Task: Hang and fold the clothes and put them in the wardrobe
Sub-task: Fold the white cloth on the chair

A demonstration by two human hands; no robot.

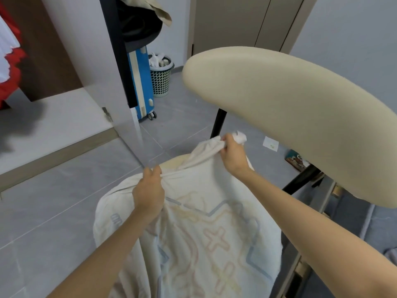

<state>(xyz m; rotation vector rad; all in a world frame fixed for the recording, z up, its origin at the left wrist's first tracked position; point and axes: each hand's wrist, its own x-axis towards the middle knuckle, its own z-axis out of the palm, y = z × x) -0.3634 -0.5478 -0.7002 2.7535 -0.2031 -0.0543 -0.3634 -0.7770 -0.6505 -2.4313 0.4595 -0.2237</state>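
Clutching one white shirt (204,235), left hand (148,195) and right hand (233,157) each clamp a grip on its cloth.

Beige chair (290,117) fills the upper right. Blue suitcase (141,82) left of chair, mesh bin (160,82) between them, paper slip (270,144) on floor under chair.

Soft even light, wide-angle edge distortion.
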